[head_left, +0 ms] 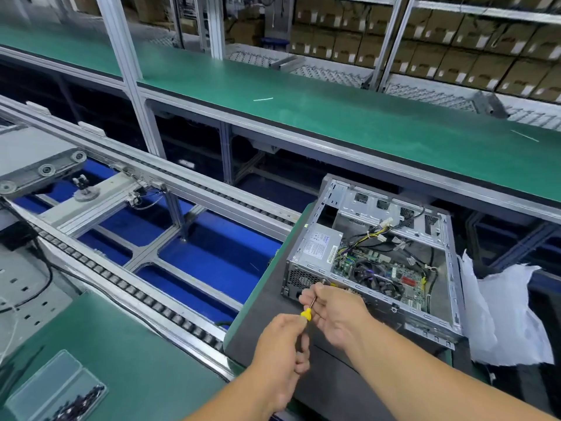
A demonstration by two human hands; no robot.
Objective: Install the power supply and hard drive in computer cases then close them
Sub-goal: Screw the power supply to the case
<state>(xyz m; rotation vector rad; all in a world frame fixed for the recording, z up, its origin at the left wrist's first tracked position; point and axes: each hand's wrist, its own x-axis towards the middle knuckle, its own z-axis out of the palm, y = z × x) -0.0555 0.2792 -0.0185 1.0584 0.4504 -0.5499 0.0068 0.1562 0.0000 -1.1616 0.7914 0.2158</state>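
Left hand grips a yellow-handled screwdriver, right hand pinches its shaft, tip at the near wall of an open case.

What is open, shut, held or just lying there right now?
computer case: open, side panel off.
power supply: seated inside the case.
screwdriver: gripped by left hand, shaft pinched by right hand, tip at the case's rear.
screw box: lid open, screws inside.
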